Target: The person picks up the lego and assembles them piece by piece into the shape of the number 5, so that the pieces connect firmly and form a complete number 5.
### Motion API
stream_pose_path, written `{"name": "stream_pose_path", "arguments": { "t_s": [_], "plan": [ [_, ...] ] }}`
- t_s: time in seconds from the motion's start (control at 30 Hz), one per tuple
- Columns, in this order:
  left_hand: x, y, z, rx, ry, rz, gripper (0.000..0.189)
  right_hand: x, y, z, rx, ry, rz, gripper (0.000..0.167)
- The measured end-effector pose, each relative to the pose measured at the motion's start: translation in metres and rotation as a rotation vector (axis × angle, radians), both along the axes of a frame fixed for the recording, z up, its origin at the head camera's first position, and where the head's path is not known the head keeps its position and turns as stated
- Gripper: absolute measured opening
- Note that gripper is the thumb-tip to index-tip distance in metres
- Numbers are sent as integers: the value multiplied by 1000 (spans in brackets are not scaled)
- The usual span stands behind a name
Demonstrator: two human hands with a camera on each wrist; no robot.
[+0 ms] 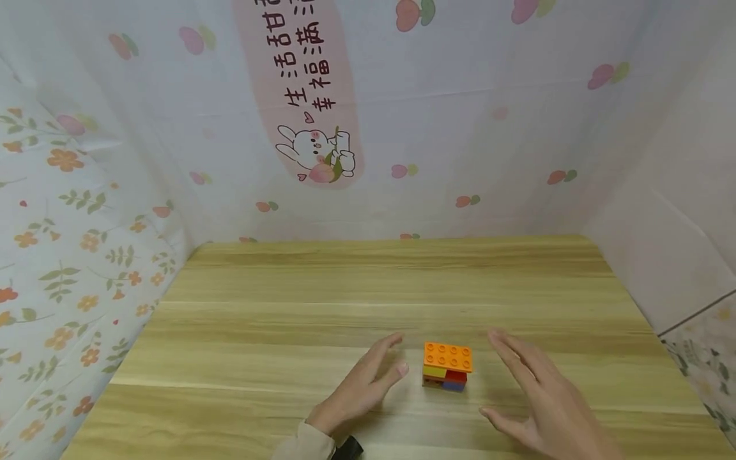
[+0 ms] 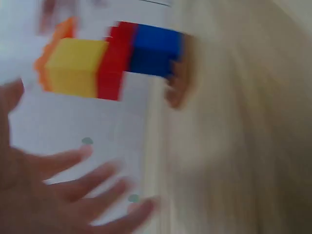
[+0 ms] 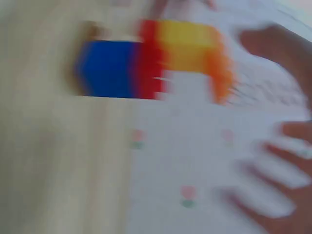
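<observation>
A small stack of toy building blocks (image 1: 448, 358) stands on the table between both hands. An orange studded plate (image 1: 447, 356) tops it. Below come a yellow block (image 2: 73, 68), a red one (image 2: 113, 66) and a blue one (image 2: 155, 49), over a brown studded base (image 2: 181, 80). My left hand (image 1: 363, 386) hovers to the left of the stack, fingers spread and apart from it. To the right my right hand (image 1: 543, 399) also holds nothing, thumb and fingers wide apart. Both wrist views are blurred.
The wooden table (image 1: 276, 332) reaches back to a white printed curtain (image 1: 460, 128) with a cartoon rabbit. A floral cloth (image 1: 69, 255) hangs at the left, and pale cloth (image 1: 678, 191) at the right. A black band (image 1: 347, 448) shows near the left sleeve.
</observation>
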State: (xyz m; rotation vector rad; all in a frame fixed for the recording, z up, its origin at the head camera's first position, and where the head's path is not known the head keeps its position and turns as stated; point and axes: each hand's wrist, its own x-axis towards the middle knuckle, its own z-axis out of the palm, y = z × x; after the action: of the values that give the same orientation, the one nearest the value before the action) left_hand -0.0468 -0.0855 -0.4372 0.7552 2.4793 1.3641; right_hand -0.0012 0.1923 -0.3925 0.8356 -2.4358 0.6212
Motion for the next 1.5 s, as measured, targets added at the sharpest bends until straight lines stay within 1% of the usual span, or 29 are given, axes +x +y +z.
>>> {"name": "stream_pose_path", "arguments": {
  "t_s": [0.07, 0.1, 0.13, 0.17, 0.2, 0.23, 0.27, 0.3, 0.37, 0.43, 0.5, 0.6, 0.73, 0.8, 0.97, 1.03, 1.13, 1.23, 1.4, 1.5],
  "plan": [
    [2, -4, 0, -96, 223, -34, 74, 0, 0, -9, -16, 161, 119, 74],
    [2, -4, -1, -152, 352, -57, 83, 0, 0, -14, -14, 216, 166, 72],
    [2, -4, -1, -200, 477, -87, 91, 0, -1, -19, -9, 249, 204, 69],
    [1, -2, -1, -249, 599, -121, 97, 0, -2, -24, 12, 265, 221, 68],
    [0, -1, -1, -298, 702, -156, 101, 0, -3, -29, 37, 261, 223, 68],
    [-1, 2, -1, -344, 780, -191, 103, 0, -4, -34, 66, 249, 219, 69],
    [-2, 4, -1, -388, 829, -225, 104, 0, -5, -38, 95, 222, 206, 71],
    [-4, 7, -1, -429, 865, -252, 104, -1, -5, -42, 113, 195, 201, 71],
    [-8, 12, -2, -492, 901, -283, 102, -4, -6, -48, 124, 150, 192, 72],
    [-12, 16, -4, -537, 917, -287, 101, -7, -7, -52, 118, 124, 179, 70],
    [-17, 20, -6, -554, 929, -275, 101, -12, -7, -54, 97, 119, 174, 68],
    [-24, 25, -10, -549, 940, -253, 106, -18, -7, -56, 81, 113, 168, 70],
    [-32, 31, -13, -497, 909, -241, 116, -26, -7, -60, 75, 79, 170, 77],
    [-36, 34, -13, -488, 881, -234, 120, -30, -7, -61, 96, 52, 154, 86],
    [-46, 40, -13, -484, 790, -236, 123, -41, -6, -62, 172, -2, 86, 118],
    [-49, 40, -12, -485, 742, -248, 124, -45, -7, -61, 173, -12, 84, 121],
    [-54, 39, -10, -459, 659, -271, 126, -52, -9, -59, 157, -39, 96, 124],
    [-60, 38, -7, -432, 589, -299, 128, -56, -8, -57, 140, -115, 95, 129],
    [-67, 37, -6, -426, 538, -350, 129, -59, -8, -55, 109, -269, 88, 132],
    [-69, 37, -7, -413, 507, -374, 127, -60, -7, -56, 84, -325, 107, 130]
  ]
}}
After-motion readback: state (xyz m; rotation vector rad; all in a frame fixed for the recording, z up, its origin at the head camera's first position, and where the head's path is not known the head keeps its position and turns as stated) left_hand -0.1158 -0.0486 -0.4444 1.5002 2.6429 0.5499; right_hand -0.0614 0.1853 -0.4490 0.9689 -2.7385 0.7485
